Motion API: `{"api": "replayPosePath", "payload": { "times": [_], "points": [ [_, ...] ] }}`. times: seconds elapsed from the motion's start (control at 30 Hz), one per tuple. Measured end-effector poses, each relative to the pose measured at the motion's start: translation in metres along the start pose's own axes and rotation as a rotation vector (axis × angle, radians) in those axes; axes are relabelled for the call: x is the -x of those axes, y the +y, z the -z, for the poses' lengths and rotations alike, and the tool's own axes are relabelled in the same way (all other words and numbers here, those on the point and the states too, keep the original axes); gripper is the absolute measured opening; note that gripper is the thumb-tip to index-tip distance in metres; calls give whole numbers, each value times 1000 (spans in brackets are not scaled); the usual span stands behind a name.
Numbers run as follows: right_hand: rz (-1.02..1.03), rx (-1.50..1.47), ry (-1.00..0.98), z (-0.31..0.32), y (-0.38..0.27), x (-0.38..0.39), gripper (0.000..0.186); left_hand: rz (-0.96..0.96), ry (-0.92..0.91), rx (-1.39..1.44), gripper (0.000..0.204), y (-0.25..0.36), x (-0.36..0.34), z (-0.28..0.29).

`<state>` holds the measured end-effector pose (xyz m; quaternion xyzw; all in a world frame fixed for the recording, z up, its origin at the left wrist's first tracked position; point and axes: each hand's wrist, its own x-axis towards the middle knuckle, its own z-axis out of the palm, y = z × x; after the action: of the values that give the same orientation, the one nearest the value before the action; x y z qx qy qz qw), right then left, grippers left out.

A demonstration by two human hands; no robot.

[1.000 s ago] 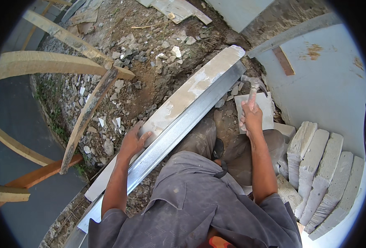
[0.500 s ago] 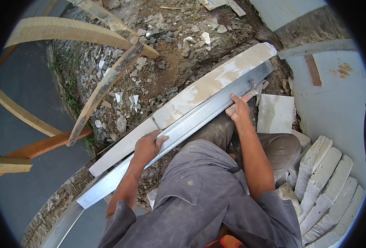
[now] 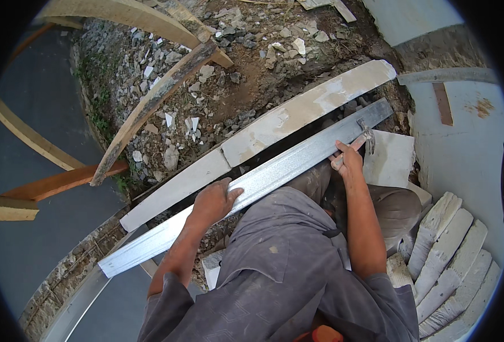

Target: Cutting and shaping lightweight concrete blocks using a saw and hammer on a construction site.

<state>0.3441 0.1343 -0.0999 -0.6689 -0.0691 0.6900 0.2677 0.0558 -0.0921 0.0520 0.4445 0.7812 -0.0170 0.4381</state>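
Note:
A long silver metal channel lies diagonally across my front, above my lap. My left hand grips its middle-left stretch, thumb on the face and fingers round the far edge. My right hand is closed around the pinkish handle of a claw hammer, which rests at the channel's near edge toward its right end. Beyond the channel, separated by a dark gap, is a long whitish board with patchy coating and a crack left of centre. A square pale slab sits right of the hammer.
Broken rubble covers soil beyond the board. Timber beams arch over a dark grey surface at left. At right are a pale wall and several stacked light blocks. A concrete edge runs at lower left.
The channel has come toward me, opening a gap from the board. My left hand has shifted from the board's edge onto the channel; my right hand brought the hammer to it. The view has turned.

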Motion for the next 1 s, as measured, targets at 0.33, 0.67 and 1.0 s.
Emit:
{"api": "replayPosePath", "payload": {
  "times": [0.33,0.67,1.0],
  "points": [
    [954,636,115,-16,-61,23,16,-130,294,-187,98,-5,-80,18],
    [1397,1597,-435,-75,-186,-27,27,-171,313,-196,92,-6,-97,-7],
    [1479,2067,-610,-98,-190,-25,22,-124,344,-132,88,-17,-97,-16]
  ]
}}
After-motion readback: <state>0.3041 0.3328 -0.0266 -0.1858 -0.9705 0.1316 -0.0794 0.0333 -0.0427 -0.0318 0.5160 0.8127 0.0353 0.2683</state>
